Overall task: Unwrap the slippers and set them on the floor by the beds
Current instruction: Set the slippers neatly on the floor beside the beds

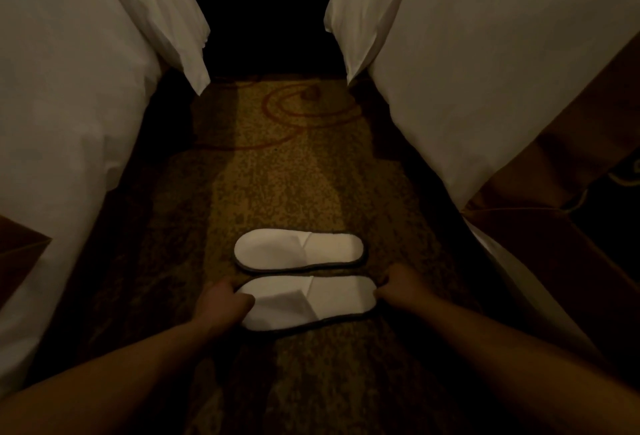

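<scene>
Two white slippers with dark edging lie side by side on the patterned carpet between two beds, toes to the left. The far slipper (299,249) lies flat with no hand on it. The near slipper (311,301) is held at both ends: my left hand (223,306) grips its toe end and my right hand (398,287) pinches its heel end. No wrapping shows.
A bed with white linen (69,105) rises on the left and another (485,70) on the right, each with a brown runner near me. The brown-gold carpet (277,174) runs as a narrow aisle between them into darkness. A pale cable (588,192) lies at the far right.
</scene>
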